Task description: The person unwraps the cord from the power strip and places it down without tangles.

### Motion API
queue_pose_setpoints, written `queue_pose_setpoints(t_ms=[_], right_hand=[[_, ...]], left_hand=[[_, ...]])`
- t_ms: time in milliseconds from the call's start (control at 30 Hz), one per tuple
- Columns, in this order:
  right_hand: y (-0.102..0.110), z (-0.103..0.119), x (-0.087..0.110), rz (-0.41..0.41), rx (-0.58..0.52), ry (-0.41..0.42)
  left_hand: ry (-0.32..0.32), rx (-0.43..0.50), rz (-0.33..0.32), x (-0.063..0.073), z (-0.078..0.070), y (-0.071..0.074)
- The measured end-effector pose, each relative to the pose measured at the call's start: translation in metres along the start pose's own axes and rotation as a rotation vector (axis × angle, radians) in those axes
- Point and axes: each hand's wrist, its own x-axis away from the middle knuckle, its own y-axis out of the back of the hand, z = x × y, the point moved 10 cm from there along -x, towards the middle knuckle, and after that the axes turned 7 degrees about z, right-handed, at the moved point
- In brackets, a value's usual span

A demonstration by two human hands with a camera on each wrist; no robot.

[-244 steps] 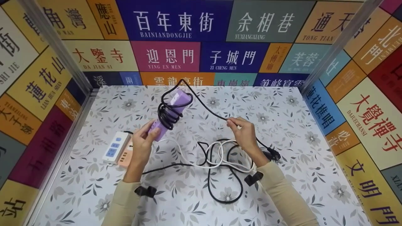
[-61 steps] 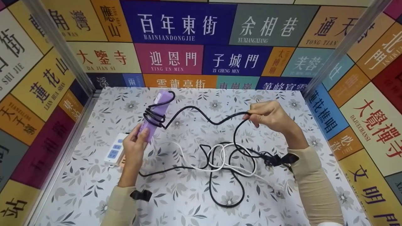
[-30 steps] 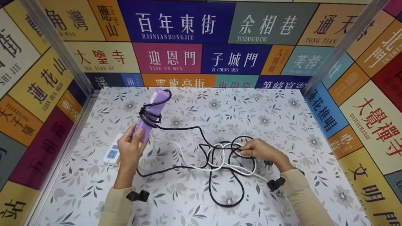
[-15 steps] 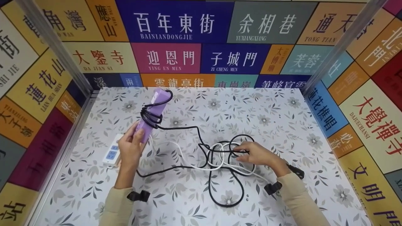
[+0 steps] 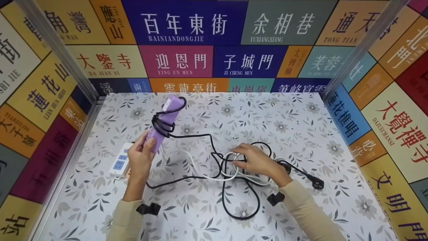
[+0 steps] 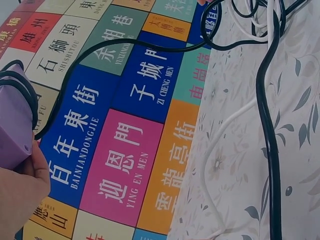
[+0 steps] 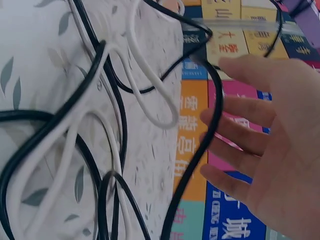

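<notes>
In the head view my left hand (image 5: 139,159) grips the lower end of a purple power strip (image 5: 171,116), raised and tilted. Several turns of its black cord (image 5: 194,136) wrap the strip, and the rest runs right into tangled cords on the table. Over that tangle hovers my right hand (image 5: 255,160), fingers loosely spread. The right wrist view shows the black cord (image 7: 218,112) passing close before those fingertips, not clasped. A black plug (image 5: 317,183) lies right of the right hand. In the left wrist view only a corner of the purple strip (image 6: 15,125) shows.
A white power strip (image 5: 119,164) with blue sockets lies at left, beside an orange one mostly hidden by my left wrist. A white cord (image 5: 192,162) and another black cord's loop (image 5: 241,218) lie mid-table. Printed panels (image 5: 180,62) wall the back and sides.
My right hand has brought the pinched black cord down from the upper right to the tangle, released it and shifted left. The plug at right now shows. My left hand stays almost still.
</notes>
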Motion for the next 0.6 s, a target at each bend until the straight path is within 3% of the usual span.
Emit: queue_pose_setpoints(t_ms=[167,367,600], right_hand=[[-0.005,0.011,-0.011,-0.052,0.037,0.001],[-0.020,0.010,-0.016,-0.001,0.053,-0.024],[-0.014,0.014,-0.016,-0.088,-0.028,0.137]], left_hand=[[0.012,0.024,0.008,0.000,-0.003,-0.002],[0.002,0.047,0.006,0.001,-0.004,-0.002],[-0.001,0.069,-0.003,0.001,-0.003,0.000]])
